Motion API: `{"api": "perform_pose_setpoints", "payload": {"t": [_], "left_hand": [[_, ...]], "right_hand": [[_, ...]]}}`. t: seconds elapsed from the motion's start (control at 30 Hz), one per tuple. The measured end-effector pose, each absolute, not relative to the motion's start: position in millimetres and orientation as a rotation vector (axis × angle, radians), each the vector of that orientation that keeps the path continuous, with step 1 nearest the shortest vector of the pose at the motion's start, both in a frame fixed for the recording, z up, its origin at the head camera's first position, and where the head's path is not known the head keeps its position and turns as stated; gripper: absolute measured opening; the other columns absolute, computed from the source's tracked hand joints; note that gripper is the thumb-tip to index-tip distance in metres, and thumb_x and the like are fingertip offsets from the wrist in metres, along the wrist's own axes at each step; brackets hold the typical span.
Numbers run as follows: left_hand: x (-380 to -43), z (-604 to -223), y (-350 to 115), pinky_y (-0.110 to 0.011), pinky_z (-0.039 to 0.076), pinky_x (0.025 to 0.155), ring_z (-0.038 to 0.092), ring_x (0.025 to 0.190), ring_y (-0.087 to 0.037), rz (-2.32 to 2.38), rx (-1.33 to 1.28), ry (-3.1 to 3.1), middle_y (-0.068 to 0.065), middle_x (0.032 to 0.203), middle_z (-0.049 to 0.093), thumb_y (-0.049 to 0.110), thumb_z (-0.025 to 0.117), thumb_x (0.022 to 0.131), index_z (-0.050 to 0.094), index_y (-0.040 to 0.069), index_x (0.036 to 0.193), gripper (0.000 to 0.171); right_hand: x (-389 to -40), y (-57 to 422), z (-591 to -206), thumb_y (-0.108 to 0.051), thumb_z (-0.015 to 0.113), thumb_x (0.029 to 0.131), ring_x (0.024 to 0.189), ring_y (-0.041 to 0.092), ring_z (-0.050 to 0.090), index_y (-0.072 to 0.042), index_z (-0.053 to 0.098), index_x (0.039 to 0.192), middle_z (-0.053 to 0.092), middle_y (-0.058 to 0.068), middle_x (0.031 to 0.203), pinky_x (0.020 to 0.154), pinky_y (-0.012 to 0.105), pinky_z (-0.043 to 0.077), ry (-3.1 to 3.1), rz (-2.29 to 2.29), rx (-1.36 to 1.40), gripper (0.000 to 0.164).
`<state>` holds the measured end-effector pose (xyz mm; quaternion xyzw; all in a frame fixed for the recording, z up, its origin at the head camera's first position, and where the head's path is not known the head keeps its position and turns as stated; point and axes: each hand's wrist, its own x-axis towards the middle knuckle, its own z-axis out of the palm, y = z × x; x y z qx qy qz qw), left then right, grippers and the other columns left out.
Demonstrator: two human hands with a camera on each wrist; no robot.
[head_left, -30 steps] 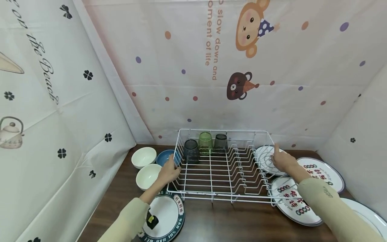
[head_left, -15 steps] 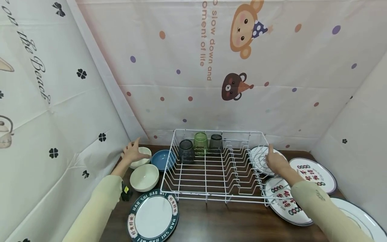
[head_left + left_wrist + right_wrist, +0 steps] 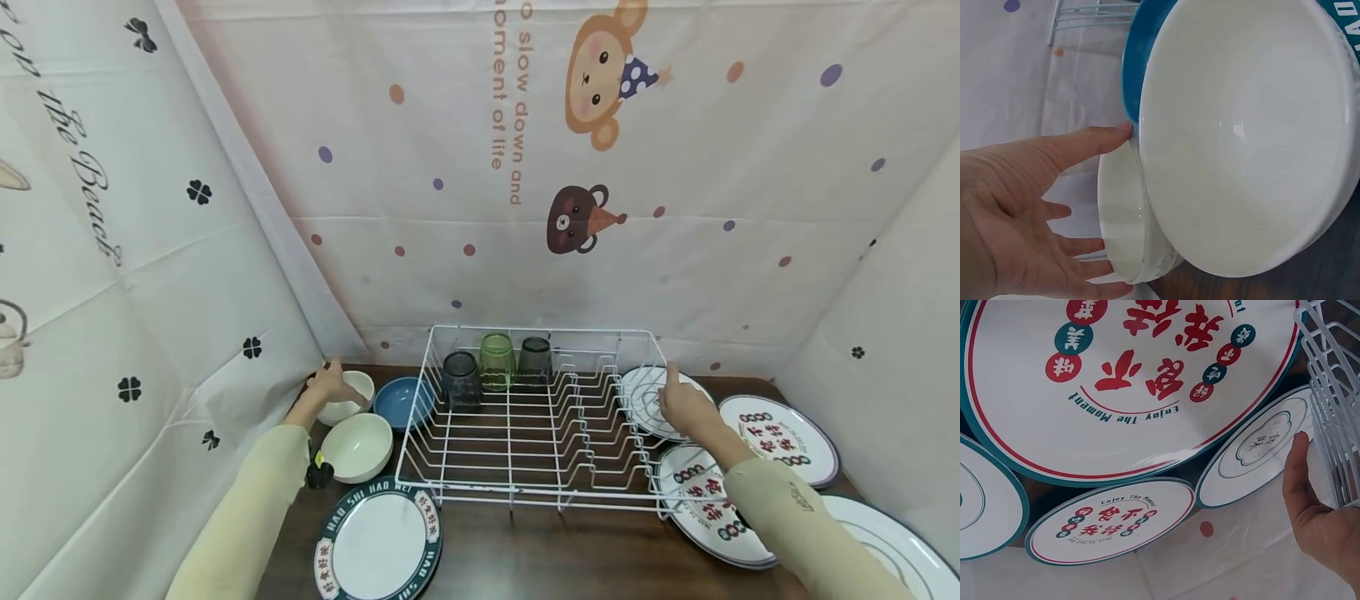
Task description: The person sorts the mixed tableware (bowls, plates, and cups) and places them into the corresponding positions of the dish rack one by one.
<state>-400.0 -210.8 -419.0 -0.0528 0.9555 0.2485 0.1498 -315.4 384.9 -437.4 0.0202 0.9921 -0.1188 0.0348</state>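
Observation:
My left hand (image 3: 327, 387) is at the far white bowl (image 3: 356, 392) on the left. In the left wrist view its thumb (image 3: 1100, 140) and fingers are spread along the rim of that bowl (image 3: 1124, 212); the fingertips are partly hidden. Beside it are a nearer white bowl (image 3: 357, 446) and a blue bowl (image 3: 401, 403). My right hand (image 3: 688, 408) holds the right side of the white wire dish rack (image 3: 510, 433); in the right wrist view one finger (image 3: 1297, 465) stays outside the wires and the others are hidden. Two dark glasses (image 3: 461, 383) and a green glass (image 3: 497, 362) stand upside down in the rack.
Green-rimmed plates (image 3: 378, 542) lie stacked at the front left. On the right are a small plate (image 3: 648, 404), two plates with red lettering (image 3: 780, 437) and a large white plate (image 3: 885, 542). Printed cloth walls (image 3: 450, 250) enclose the wooden table (image 3: 540, 554).
My left hand has let go of the rack's left side and moved left to the far white bowl, lowering slightly at the end. My right hand stays on the rack.

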Motion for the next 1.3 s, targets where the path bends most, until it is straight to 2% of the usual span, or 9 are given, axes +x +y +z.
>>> {"api": "perform_pose_setpoints", "payload": {"t": [0.3, 0.57, 0.73, 0.83, 0.97, 1.13, 1.3], "left_hand": [[-405.9, -417.8, -214.5, -0.072, 0.033, 0.111, 0.021, 0.143, -0.065, 0.517, -0.108, 2.698, -0.043, 0.157, 0.018, 0.035, 0.084, 0.078, 0.020, -0.004, 0.157, 0.109], [-412.1, -412.6, -212.3, -0.067, 0.044, 0.104, 0.033, 0.136, -0.061, 0.463, -0.107, 2.617, -0.043, 0.153, 0.023, 0.038, 0.083, 0.075, 0.025, 0.004, 0.159, 0.107], [-417.6, -411.2, -206.2, -0.063, 0.049, 0.098, 0.038, 0.132, -0.059, 0.458, -0.159, 2.602, -0.041, 0.151, 0.024, 0.037, 0.086, 0.070, 0.029, 0.010, 0.159, 0.109], [-418.2, -412.6, -203.2, -0.065, 0.047, 0.099, 0.033, 0.135, -0.061, 0.454, -0.186, 2.615, -0.043, 0.153, 0.020, 0.038, 0.086, 0.072, 0.027, 0.010, 0.159, 0.109], [-413.8, -415.7, -202.9, -0.070, 0.041, 0.104, 0.029, 0.136, -0.062, 0.477, -0.238, 2.648, -0.042, 0.151, 0.021, 0.036, 0.084, 0.075, 0.027, 0.010, 0.158, 0.104], [-408.3, -418.1, -202.3, -0.071, 0.040, 0.104, 0.032, 0.133, -0.060, 0.466, -0.226, 2.715, -0.042, 0.148, 0.025, 0.036, 0.081, 0.076, 0.029, 0.007, 0.156, 0.100], [-407.6, -419.9, -201.1, -0.074, 0.036, 0.107, 0.029, 0.136, -0.062, 0.470, -0.187, 2.781, -0.041, 0.151, 0.022, 0.036, 0.080, 0.077, 0.024, 0.008, 0.159, 0.103]], "right_hand": [[-313.9, 384.3, -437.0, -0.012, 0.032, 0.107, 0.054, 0.023, 0.061, 0.020, 0.001, 0.149, 0.062, 0.020, 0.072, 0.053, 0.037, 0.051, 3.050, -0.367, 0.072, 0.061], [-315.8, 386.1, -443.2, -0.011, 0.036, 0.105, 0.062, 0.032, 0.065, 0.023, 0.008, 0.146, 0.064, 0.026, 0.077, 0.061, 0.047, 0.054, 3.114, -0.312, 0.015, 0.059], [-316.7, 385.5, -442.9, -0.011, 0.036, 0.106, 0.063, 0.031, 0.065, 0.023, 0.008, 0.146, 0.065, 0.027, 0.078, 0.062, 0.046, 0.055, 3.111, -0.306, 0.034, 0.060], [-316.8, 383.8, -441.7, -0.011, 0.033, 0.107, 0.059, 0.026, 0.065, 0.020, 0.005, 0.147, 0.064, 0.028, 0.080, 0.058, 0.041, 0.055, 3.071, -0.372, 0.058, 0.059], [-316.2, 380.0, -440.0, -0.010, 0.031, 0.108, 0.052, 0.020, 0.064, 0.016, 0.000, 0.149, 0.061, 0.036, 0.089, 0.050, 0.032, 0.055, 3.009, -0.523, 0.088, 0.058], [-315.3, 380.3, -438.0, -0.009, 0.030, 0.107, 0.049, 0.019, 0.064, 0.014, 0.000, 0.150, 0.058, 0.043, 0.095, 0.047, 0.031, 0.054, 3.016, -0.599, 0.084, 0.057], [-314.1, 385.0, -440.3, -0.010, 0.029, 0.107, 0.048, 0.019, 0.063, 0.015, 0.000, 0.149, 0.057, 0.043, 0.092, 0.047, 0.031, 0.054, 3.008, -0.614, 0.083, 0.057]]}}
